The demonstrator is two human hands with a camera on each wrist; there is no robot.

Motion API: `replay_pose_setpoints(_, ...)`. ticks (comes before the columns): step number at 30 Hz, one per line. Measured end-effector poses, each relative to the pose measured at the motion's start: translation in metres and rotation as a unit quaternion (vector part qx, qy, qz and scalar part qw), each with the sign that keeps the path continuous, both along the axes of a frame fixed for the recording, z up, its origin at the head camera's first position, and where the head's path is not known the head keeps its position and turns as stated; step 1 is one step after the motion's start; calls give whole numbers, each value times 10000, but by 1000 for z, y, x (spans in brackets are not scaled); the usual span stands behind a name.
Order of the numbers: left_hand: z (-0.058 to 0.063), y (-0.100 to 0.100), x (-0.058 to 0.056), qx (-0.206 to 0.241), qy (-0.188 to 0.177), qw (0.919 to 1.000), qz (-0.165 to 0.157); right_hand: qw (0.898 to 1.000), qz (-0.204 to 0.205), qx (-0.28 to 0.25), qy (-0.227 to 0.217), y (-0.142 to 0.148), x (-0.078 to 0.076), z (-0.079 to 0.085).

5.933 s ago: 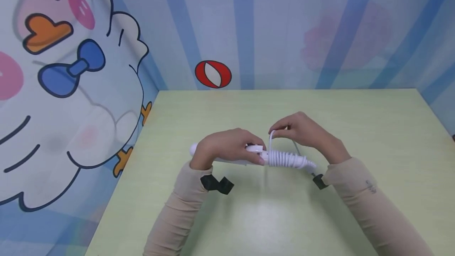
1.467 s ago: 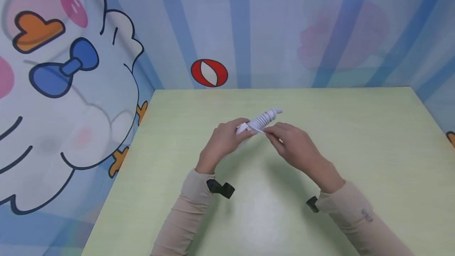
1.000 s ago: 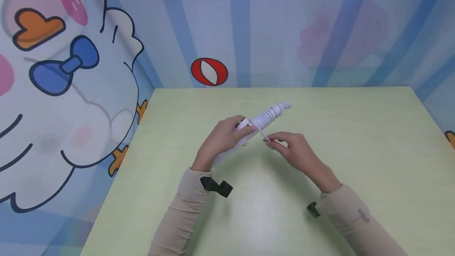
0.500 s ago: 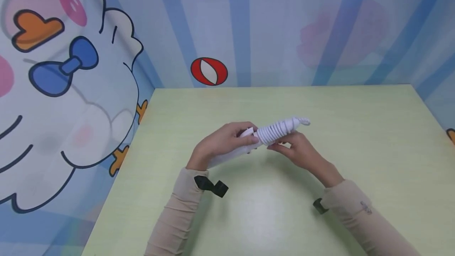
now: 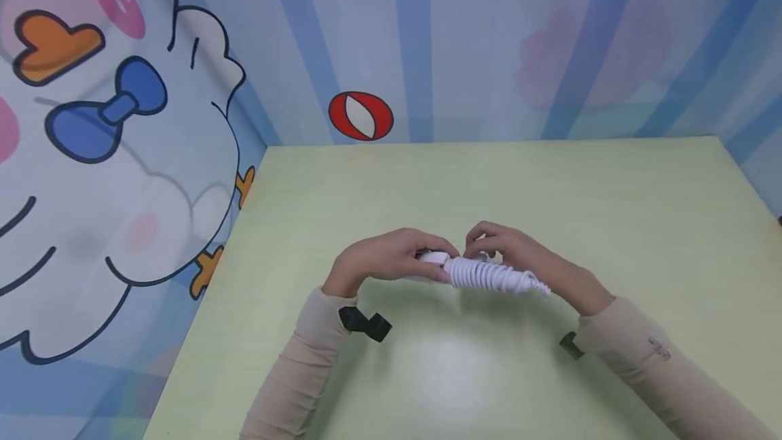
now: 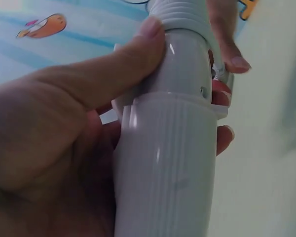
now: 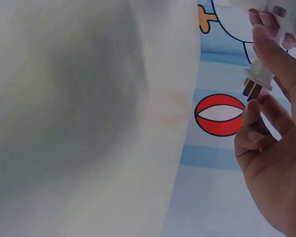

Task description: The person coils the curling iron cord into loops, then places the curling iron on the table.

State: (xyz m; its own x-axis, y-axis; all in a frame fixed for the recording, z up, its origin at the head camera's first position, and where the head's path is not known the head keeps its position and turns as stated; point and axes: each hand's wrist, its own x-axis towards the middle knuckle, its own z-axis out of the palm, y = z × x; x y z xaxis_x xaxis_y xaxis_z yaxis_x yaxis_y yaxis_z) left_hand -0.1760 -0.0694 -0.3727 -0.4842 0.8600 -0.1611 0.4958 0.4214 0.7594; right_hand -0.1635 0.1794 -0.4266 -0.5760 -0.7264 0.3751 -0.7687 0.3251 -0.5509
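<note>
My left hand (image 5: 391, 257) grips a white hair styling iron (image 6: 163, 163), thumb on one side and fingers curled round behind. White cord (image 5: 485, 275) is wound in tight coils round the iron's right-hand end, close to my left thumb. A white two-pin plug (image 7: 260, 76) on the cord's free end is pinched by my right hand (image 5: 519, 250), just behind the coils. Its flat metal pins show in the right wrist view. The iron's left end is hidden under my left hand. Both hands hold the iron above the table.
A pale green table (image 5: 342, 189) lies below, with a printed blue-striped wall (image 5: 476, 53) at its back. A cartoon bird panel (image 5: 122, 223) stands along the left edge. Dark camera mounts (image 5: 366, 324) sit at both cuffs.
The cord loop pulled out earlier is wound on. The iron has swung from pointing up and away to nearly level, its coiled end dropping to the right. My right hand has moved behind the coils.
</note>
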Motion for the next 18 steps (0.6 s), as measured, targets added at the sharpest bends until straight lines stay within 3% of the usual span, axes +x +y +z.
replay_pose_setpoints(7, -6, 11, 8, -627, 792, 9948, -119, 9908, 104, 1214, -594, 5, -7, 8)
replay_pose_setpoints(18, -39, 31, 4, -1206, 1456, 9820, -22, 9774, 100, 2104, 174, 3, -20, -7)
